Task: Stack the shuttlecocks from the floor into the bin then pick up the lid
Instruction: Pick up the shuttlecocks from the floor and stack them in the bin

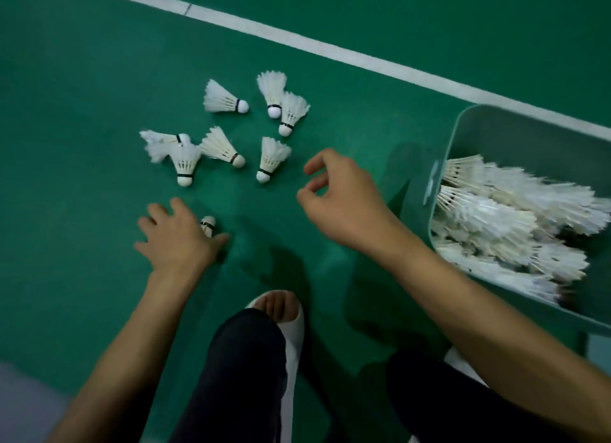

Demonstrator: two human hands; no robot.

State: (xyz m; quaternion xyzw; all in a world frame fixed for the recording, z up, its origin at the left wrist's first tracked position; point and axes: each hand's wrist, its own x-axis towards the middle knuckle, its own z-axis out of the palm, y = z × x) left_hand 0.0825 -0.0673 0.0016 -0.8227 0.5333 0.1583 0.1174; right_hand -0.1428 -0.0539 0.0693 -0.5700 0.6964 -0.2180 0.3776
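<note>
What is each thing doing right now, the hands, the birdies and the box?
Left hand: over one shuttlecock, grip hidden.
Right hand: empty, fingers loosely curled.
Floor shuttlecocks: seven, lying loose.
Bin: open, no lid on, holding stacked shuttlecocks.

Our left hand (pixel 180 241) covers one shuttlecock (pixel 208 225); our right hand (pixel 344 198) hovers, loosely curled, between loose shuttlecocks (pixel 271 158) and bin (pixel 463 135).
</note>
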